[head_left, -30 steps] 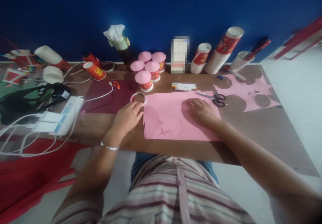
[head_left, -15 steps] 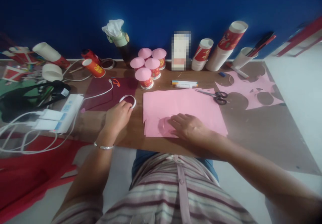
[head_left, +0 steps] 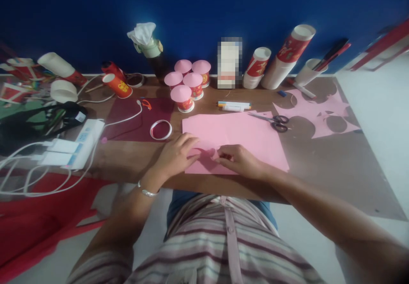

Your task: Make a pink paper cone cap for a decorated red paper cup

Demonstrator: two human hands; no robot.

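Two bare hands meet over one stack of pink paper (head_left: pixel 249 141) at the near edge of the table (head_left: pixel 153 176), toward the middle. The right hand (head_left: pixel 241 160) pinches one small curled pink piece (head_left: pixel 213 153) between thumb and fingers, just above the stack's near left part. The left hand (head_left: pixel 179 154) is over the stack's left edge, fingers spread and thumb apart from them; whether its fingertips touch the paper I cannot tell. One bracelet (head_left: pixel 147 190) circles the left wrist. One white ring (head_left: pixel 160 130) lies beside that hand, at the near right corner of one maroon sheet (head_left: pixel 128 120). One pair of scissors (head_left: pixel 277 123) lies across the stack's far right corner. Behind the stack are at least two markers (head_left: pixel 234 105), side by side. Five cups with pink cone tops (head_left: pixel 181 93) stand grouped toward the table's far edge, left of one phone (head_left: pixel 229 64), its screen blurred. Two stacks of cups (head_left: pixel 281 64) and one pen cup (head_left: pixel 311 72) line the far edge on the right, and one cut-out pink sheet (head_left: pixel 309 109) lies by the far right corner.
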